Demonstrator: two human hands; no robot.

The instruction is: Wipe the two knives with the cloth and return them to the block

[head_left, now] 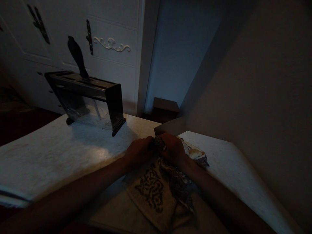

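The scene is dim. My left hand (138, 152) and my right hand (173, 149) are closed side by side at the far edge of a light, dark-patterned cloth (156, 191) on the white counter (60, 152). Between them they hold a broad knife blade (170, 126) that sticks out flat beyond my fingers; the handle is hidden in my grip. Part of the cloth is bunched under my right wrist. Which hand grips the handle I cannot tell.
A dark knife block (90, 100) with a clear front stands at the back left of the counter, one black knife handle (77, 57) sticking up from it. White panelled cabinet doors (109, 42) are behind it. A wall (255, 97) rises on the right.
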